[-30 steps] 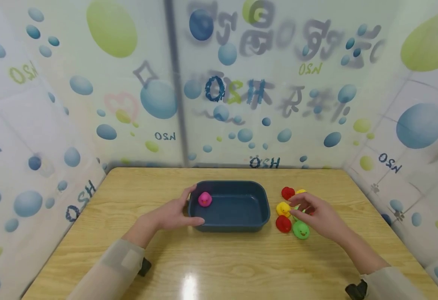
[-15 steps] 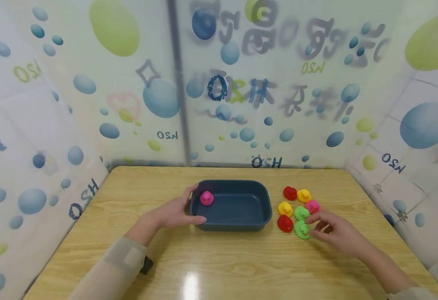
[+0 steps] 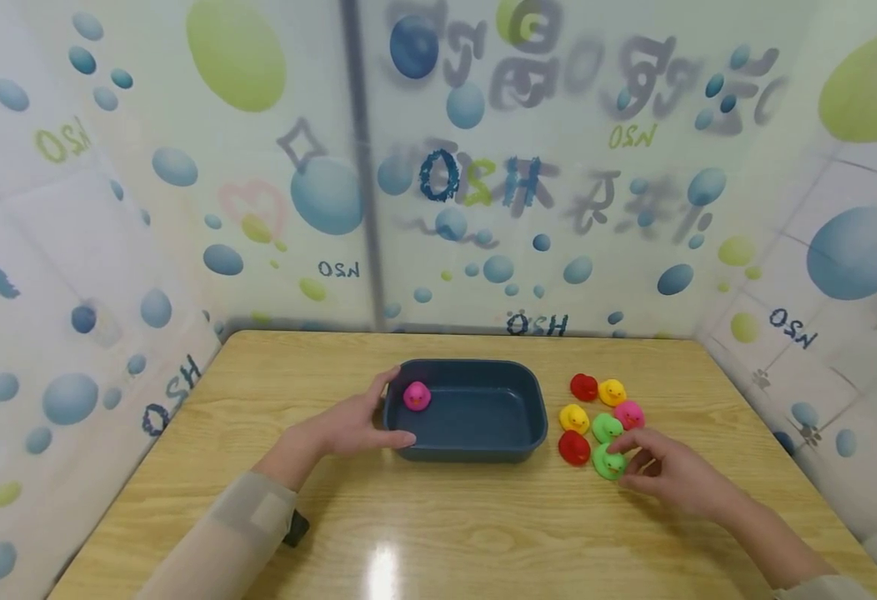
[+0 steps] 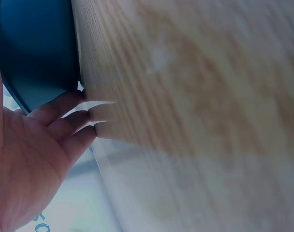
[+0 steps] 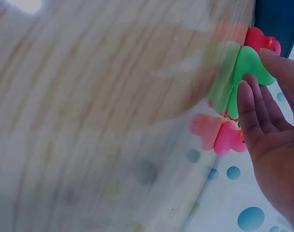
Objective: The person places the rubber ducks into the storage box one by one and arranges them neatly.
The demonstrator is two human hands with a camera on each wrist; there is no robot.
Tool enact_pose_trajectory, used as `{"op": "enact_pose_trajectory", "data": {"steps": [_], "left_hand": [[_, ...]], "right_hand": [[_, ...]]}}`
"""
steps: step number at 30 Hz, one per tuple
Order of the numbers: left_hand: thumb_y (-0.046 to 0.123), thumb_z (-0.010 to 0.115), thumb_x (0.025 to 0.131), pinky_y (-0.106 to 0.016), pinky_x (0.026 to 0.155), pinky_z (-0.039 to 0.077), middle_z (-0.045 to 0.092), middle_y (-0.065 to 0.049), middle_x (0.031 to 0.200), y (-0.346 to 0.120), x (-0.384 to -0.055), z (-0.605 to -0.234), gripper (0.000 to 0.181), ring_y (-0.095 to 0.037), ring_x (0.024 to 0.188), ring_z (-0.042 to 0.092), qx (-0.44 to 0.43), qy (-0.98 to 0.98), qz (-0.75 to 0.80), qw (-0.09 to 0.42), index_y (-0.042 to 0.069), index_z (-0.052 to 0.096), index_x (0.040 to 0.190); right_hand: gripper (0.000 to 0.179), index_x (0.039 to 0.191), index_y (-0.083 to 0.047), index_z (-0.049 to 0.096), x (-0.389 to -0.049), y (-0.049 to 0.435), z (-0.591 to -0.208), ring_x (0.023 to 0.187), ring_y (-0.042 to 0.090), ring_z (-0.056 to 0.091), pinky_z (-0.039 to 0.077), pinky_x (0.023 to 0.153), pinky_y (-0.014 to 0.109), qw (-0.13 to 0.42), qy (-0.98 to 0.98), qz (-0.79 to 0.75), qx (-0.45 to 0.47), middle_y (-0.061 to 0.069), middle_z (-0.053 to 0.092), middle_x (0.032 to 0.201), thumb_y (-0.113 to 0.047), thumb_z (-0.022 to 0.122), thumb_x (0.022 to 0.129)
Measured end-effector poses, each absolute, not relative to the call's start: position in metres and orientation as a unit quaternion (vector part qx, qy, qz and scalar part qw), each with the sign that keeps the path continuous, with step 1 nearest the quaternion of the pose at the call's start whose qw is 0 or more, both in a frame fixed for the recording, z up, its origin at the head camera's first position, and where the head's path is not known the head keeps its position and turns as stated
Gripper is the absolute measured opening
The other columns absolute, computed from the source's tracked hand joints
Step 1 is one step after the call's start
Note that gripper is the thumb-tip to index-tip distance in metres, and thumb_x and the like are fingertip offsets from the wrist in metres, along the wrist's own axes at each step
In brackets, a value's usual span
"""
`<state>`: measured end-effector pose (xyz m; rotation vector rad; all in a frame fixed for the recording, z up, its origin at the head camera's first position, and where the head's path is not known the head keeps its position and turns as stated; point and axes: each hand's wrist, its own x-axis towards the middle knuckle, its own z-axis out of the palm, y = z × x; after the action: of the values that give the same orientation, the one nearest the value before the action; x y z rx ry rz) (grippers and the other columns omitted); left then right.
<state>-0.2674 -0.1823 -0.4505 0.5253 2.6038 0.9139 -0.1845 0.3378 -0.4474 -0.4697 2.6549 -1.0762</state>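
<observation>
Toward four o'clock from the tray (image 3: 476, 421), the right hand (image 3: 674, 477) stands parted about the nearer green duck (image 3: 603, 464), contact unclear; a sloppy pinch could nudge the red duck (image 3: 573, 448) at its nine o'clock. The left hand (image 3: 352, 427) spreads against the tray's nine-o'clock end.

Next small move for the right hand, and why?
Probably pinch the nearer green duck between thumb and fingers: the right hand is right at it, thumb and fingers parted, with no clear grip visible. The left hand rests at the left end of the blue bin, where one pink duck lies, so gathering another seems sensible.
</observation>
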Motion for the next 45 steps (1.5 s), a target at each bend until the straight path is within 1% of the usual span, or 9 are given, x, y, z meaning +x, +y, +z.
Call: {"op": "enact_pose_trajectory", "data": {"steps": [6,12,18,23,30,37,41,45], "left_hand": [[0.075,0.08,0.087,-0.062,0.126,0.041,0.051,-0.023,0.166,-0.183,-0.268,-0.45,0.124,-0.043,0.153,0.052,0.183,0.916,0.319,0.163,0.031,0.006,0.177],[0.077,0.079,0.086,-0.062,0.128,0.039,0.049,-0.023,0.168,-0.183,-0.268,-0.45,0.125,-0.044,0.155,0.049,0.178,0.916,0.318,0.167,0.032,0.006,0.177],[0.074,0.081,0.087,-0.062,0.127,0.04,0.05,-0.024,0.167,-0.182,-0.267,-0.45,0.125,-0.044,0.154,0.05,0.179,0.915,0.323,0.164,0.03,0.007,0.177],[0.073,0.081,0.087,-0.061,0.127,0.041,0.053,-0.024,0.164,-0.182,-0.268,-0.451,0.124,-0.042,0.151,0.053,0.183,0.915,0.322,0.161,0.029,0.007,0.177],[0.073,0.081,0.088,-0.062,0.126,0.041,0.051,-0.025,0.165,-0.182,-0.267,-0.449,0.124,-0.044,0.152,0.052,0.182,0.914,0.322,0.166,0.029,0.006,0.177],[0.073,0.081,0.088,-0.061,0.127,0.04,0.052,-0.025,0.165,-0.182,-0.267,-0.448,0.124,-0.043,0.152,0.052,0.181,0.914,0.323,0.165,0.029,0.007,0.177],[0.074,0.08,0.088,-0.061,0.127,0.041,0.052,-0.024,0.165,-0.183,-0.268,-0.45,0.124,-0.043,0.152,0.052,0.183,0.914,0.321,0.164,0.029,0.007,0.177],[0.074,0.08,0.088,-0.062,0.126,0.041,0.052,-0.024,0.165,-0.182,-0.268,-0.45,0.123,-0.043,0.152,0.053,0.186,0.915,0.32,0.161,0.029,0.007,0.177]], "right_hand": [[0.034,0.122,-0.015,0.068,-0.183,0.336,-0.448,0.091,0.004,0.066,0.059,0.079,0.023,0.114,0.912,-0.363,-0.155,0.004,0.071,0.117,-0.022,0.088,0.095],[0.031,0.117,-0.016,0.067,-0.182,0.334,-0.449,0.086,0.005,0.063,0.057,0.073,0.023,0.103,0.917,-0.352,-0.158,0.002,0.07,0.107,-0.021,0.088,0.095],[0.03,0.117,-0.015,0.068,-0.18,0.333,-0.446,0.084,0.004,0.062,0.056,0.07,0.023,0.1,0.916,-0.349,-0.169,0.001,0.069,0.104,-0.021,0.087,0.095],[0.032,0.119,-0.012,0.068,-0.179,0.332,-0.441,0.082,0.002,0.062,0.058,0.069,0.024,0.062,0.919,-0.348,-0.177,0.001,0.071,0.104,-0.021,0.087,0.096],[0.03,0.119,-0.013,0.069,-0.18,0.323,-0.433,0.082,0.003,0.063,0.059,0.075,0.024,0.003,0.919,-0.352,-0.176,-0.004,0.07,0.095,-0.02,0.087,0.096],[0.034,0.124,-0.015,0.072,-0.189,0.303,-0.424,0.083,0.003,0.066,0.061,0.075,0.024,-0.065,0.909,-0.36,-0.201,-0.006,0.073,0.1,-0.015,0.088,0.094],[0.035,0.125,-0.017,0.074,-0.199,0.289,-0.422,0.083,0.003,0.067,0.06,0.074,0.025,-0.081,0.903,-0.362,-0.214,-0.006,0.074,0.102,-0.017,0.089,0.094],[0.034,0.126,-0.018,0.074,-0.211,0.274,-0.42,0.086,0.003,0.067,0.059,0.075,0.026,-0.074,0.899,-0.369,-0.224,-0.006,0.073,0.105,-0.02,0.089,0.095]]}}
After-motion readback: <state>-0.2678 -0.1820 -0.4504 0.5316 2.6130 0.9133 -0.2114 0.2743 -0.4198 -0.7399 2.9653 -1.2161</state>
